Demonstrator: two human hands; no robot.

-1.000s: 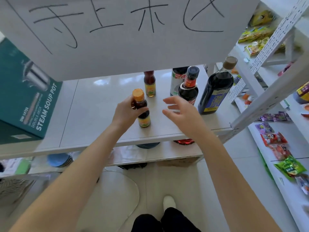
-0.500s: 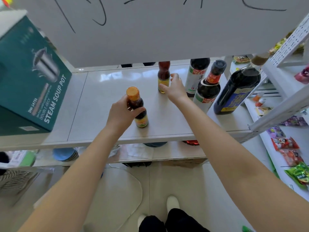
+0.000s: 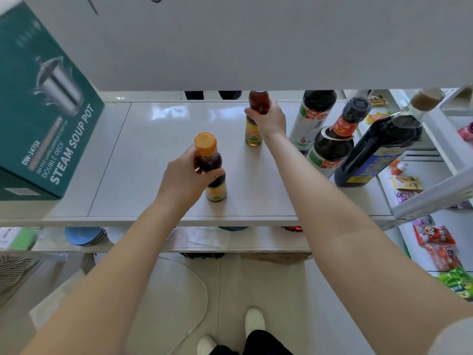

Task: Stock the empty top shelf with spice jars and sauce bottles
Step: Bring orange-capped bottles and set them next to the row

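White shoe (image 3: 254, 321) on floor at bottom. Above it, white shelf (image 3: 143, 175): L hand (image 3: 188, 179) wraps round neck of orange-cap sauce bottle (image 3: 207, 149), upright, base on shelf nr front edge. Further back, R hand (image 3: 270, 120) grips red-top sauce bottle (image 3: 259, 101) at its shoulder, also upright on shelf. To the R, 3 big dark bottles stand close together: blue-label bottle (image 3: 378, 152), red-collar bottle (image 3: 332, 147), white-label bottle (image 3: 311, 116) at rear. Teal steam soup pot box (image 3: 46, 106) sits at L end.
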